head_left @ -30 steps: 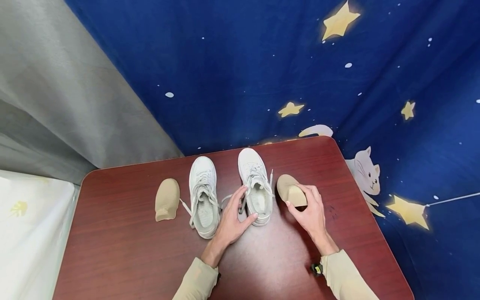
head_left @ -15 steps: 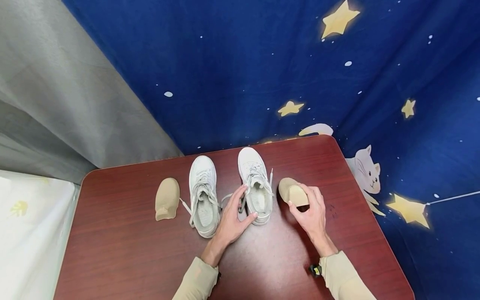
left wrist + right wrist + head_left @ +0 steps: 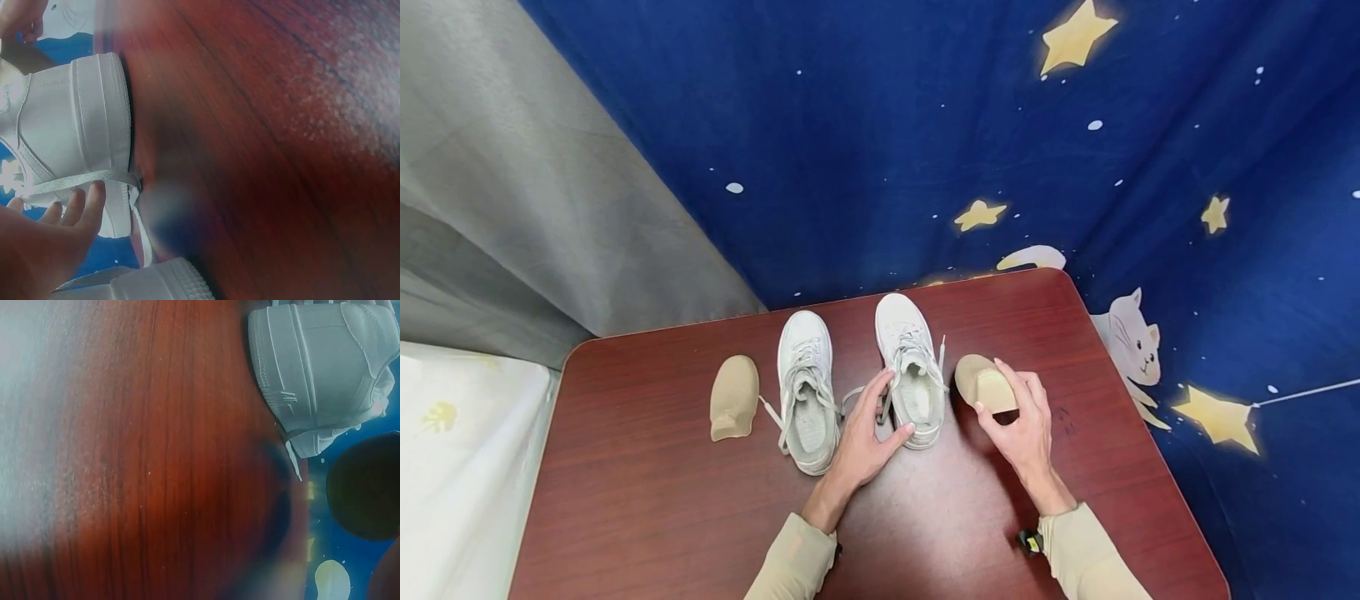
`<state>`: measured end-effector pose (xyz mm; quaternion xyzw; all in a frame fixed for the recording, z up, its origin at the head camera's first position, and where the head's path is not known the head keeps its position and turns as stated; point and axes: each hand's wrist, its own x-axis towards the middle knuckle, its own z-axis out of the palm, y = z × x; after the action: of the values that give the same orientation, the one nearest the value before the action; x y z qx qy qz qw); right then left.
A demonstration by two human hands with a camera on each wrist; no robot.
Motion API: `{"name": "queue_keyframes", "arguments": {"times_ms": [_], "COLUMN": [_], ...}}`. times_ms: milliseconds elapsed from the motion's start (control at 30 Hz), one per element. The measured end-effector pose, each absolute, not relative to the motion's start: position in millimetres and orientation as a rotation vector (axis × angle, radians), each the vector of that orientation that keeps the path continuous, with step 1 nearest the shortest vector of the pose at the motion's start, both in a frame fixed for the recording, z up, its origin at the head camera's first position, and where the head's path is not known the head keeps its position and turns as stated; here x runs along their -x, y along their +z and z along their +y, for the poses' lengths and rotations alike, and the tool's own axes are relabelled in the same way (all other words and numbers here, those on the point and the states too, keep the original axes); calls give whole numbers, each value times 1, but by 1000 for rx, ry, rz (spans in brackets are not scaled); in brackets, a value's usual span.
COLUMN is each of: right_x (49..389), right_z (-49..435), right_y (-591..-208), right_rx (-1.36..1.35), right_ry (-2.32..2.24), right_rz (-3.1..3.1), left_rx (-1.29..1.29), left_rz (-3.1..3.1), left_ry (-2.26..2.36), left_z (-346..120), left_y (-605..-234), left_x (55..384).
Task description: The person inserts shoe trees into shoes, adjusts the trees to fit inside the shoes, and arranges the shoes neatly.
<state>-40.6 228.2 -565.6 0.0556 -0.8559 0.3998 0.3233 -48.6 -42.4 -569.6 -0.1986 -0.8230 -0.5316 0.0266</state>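
One beige toe-shaped shoe insert (image 3: 979, 383), pinched in my right hand (image 3: 1028, 423) beside the right white sneaker (image 3: 912, 354), best held level; my left hand (image 3: 862, 442), fingers spread, best steadying that sneaker.

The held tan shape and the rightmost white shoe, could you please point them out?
Held tan shape (image 3: 992, 389): head view, on its paler section.
Rightmost white shoe (image 3: 914, 367): head view, on its tongue.
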Motion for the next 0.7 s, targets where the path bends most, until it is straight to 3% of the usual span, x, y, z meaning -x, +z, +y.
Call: {"name": "queue_keyframes", "arguments": {"times_ms": [700], "right_x": [40], "right_z": [222], "right_y": [-554], "right_rx": [-161], "right_ry": [1113], "right_rz": [-2142], "left_rx": [604], "left_rz": [-2541], "left_ry": [-1645], "left_z": [-42], "left_y": [-568], "left_x": [49]}}
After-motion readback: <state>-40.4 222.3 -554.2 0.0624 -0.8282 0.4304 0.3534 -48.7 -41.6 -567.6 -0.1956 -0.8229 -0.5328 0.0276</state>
